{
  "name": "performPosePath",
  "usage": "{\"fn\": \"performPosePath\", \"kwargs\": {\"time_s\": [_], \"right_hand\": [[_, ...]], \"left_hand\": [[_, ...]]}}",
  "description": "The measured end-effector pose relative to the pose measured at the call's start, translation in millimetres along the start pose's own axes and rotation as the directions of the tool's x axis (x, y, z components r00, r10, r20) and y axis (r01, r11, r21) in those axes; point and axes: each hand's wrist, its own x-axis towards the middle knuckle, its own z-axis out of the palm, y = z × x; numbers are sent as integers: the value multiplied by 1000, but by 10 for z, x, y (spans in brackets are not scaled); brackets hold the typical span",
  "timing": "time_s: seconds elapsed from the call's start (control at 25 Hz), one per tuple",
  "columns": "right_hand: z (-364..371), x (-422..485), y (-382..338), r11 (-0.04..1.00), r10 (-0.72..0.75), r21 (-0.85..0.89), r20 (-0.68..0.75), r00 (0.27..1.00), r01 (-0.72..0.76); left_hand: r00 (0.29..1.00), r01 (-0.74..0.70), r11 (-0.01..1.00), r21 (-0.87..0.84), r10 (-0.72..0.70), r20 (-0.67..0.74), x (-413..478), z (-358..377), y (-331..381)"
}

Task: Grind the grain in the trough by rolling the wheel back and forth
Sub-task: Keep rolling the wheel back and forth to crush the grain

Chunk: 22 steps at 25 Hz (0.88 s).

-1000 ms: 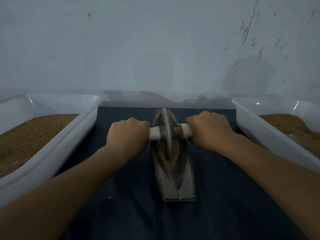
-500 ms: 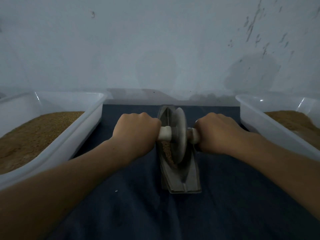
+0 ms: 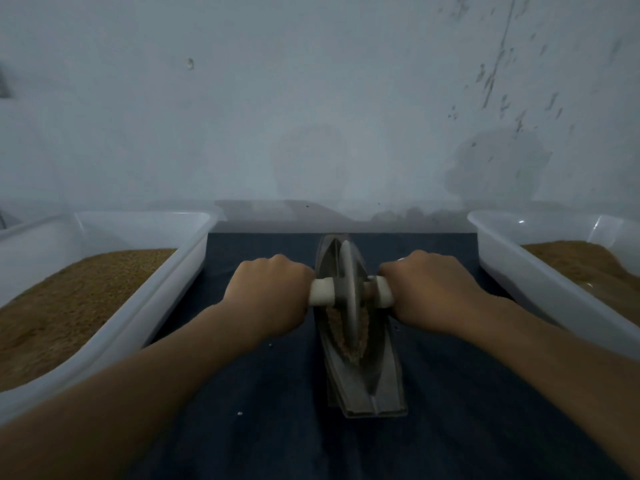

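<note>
Two hands on the wheel's handle

The handle [image 3: 322,291] is gripped by the left hand [image 3: 268,294] and right hand [image 3: 429,289], either side of the wheel [image 3: 348,292], which is stood in the trough [image 3: 363,386] on grain [image 3: 349,344].

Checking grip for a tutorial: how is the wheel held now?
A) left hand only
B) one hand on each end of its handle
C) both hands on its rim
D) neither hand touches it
B: left hand and right hand each grip one end of the white handle beside the wheel.

left hand [image 3: 268,294] fisted, right hand [image 3: 433,292] fisted, both forearms stretched forward, knuckles up
</note>
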Motion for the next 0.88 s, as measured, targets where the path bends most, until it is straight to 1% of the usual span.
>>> {"fn": "performPosePath", "kwargs": {"time_s": [0.08,0.16,0.24,0.36,0.48,0.52,0.6,0.64,0.68,0.76,0.84,0.88], "right_hand": [[14,-102,6,999,-20,-50,-46,999,18],[79,-72,13,998,18,-63,-43,999,-20],[105,117,8,996,80,-24,-39,996,-81],[37,423,-38,991,134,-6,-9,991,-134],[-28,308,-40,994,113,6,16,993,-113],[-31,170,-43,996,92,-8,5,996,-92],[-41,-123,-71,996,37,-80,-84,996,-44],[-52,-225,-80,995,13,-100,-140,990,-27],[-70,-273,-79,995,7,-94,-167,986,-23],[-50,-222,-65,998,34,-43,-100,994,-38],[-27,-5,-83,994,107,9,-15,994,-107],[-23,118,-102,992,124,14,-4,992,-124]], "left_hand": [[998,-20,999,31,22,-58,-122,40,-19],[996,-5,998,59,10,-84,-48,81,-3],[998,39,999,32,-38,-41,161,119,4],[994,97,995,-10,-97,45,443,107,0],[996,74,997,-11,-74,51,308,25,14],[998,53,998,-22,-52,45,182,6,16],[1000,10,999,-40,-10,8,-67,-1,21],[1000,-7,999,-38,7,-20,-152,-3,17],[999,-21,1000,-18,20,-45,-189,4,9],[999,-7,1000,15,8,-51,-126,28,26],[998,53,999,0,-53,-28,63,63,47],[996,82,997,-2,-82,-17,165,75,53]]}}
